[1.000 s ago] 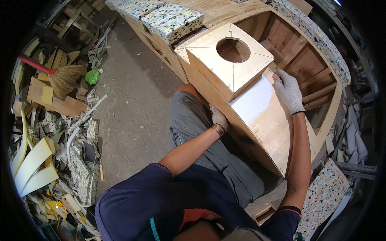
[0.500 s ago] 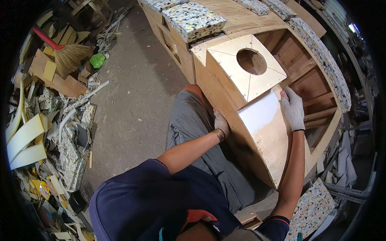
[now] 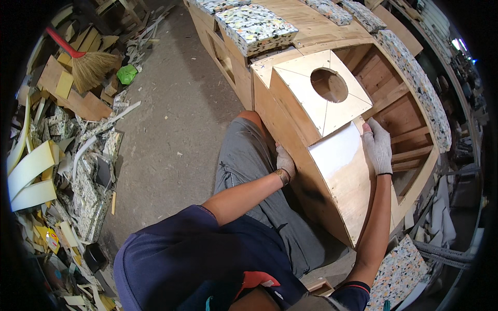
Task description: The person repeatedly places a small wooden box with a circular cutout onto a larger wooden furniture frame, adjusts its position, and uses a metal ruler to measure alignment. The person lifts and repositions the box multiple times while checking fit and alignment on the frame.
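A large curved plywood frame (image 3: 306,116) leans against my legs, with a square raised panel (image 3: 293,73) on it that has a round hole cut through. Below that panel, a sloping plywood face (image 3: 346,179) carries a white patch (image 3: 337,149) at its upper end. My left hand (image 3: 285,159), in a pale knit glove, is closed at the lower edge of the frame's side wall, its fingertips partly hidden. Gloved alike, my right hand (image 3: 378,147) grips the far edge of the sloping face, beside an open slatted compartment (image 3: 410,111). Its thumb lies on top.
Speckled foam blocks (image 3: 257,28) rest on the frame's far part, and a foam strip (image 3: 415,85) lines its right rim. On the left, foam and wood scraps (image 3: 36,171) pile up under a red-handled straw broom (image 3: 92,68). Another foam slab (image 3: 397,272) lies at lower right.
The view has shifted slightly, so the frame appears a little lower and to the right. Both hands keep their places on the frame.
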`<state>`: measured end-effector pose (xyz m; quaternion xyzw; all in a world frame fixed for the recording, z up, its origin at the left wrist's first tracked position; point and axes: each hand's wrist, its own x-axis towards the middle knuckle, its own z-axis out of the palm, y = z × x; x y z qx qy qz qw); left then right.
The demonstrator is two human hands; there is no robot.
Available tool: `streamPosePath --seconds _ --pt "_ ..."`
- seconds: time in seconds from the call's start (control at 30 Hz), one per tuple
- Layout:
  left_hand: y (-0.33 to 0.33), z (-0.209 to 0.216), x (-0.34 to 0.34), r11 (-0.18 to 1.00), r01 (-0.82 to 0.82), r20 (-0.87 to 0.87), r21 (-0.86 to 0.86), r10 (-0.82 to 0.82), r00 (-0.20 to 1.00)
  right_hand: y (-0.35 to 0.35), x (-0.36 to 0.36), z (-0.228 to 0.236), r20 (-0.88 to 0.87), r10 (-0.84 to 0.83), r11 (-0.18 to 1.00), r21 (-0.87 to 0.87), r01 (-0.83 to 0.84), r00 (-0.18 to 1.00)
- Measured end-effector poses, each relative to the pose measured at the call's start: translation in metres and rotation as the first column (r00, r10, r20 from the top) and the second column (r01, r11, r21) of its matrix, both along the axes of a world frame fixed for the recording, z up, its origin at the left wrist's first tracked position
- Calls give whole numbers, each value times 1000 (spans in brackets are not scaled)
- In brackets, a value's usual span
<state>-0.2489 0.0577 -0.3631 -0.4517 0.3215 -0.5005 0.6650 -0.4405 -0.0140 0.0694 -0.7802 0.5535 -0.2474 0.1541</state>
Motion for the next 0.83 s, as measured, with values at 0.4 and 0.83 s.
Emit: streamPosePath --seconds 0.4,0.83 --pt "3 76 13 893 124 -181 432 -49 982 0 0 0 22 26 1000 -12 -26 999" --pt "-22 -10 -11 955 -49 -354 294 157 922 -2 -4 -3 27 24 1000 3 -24 999"
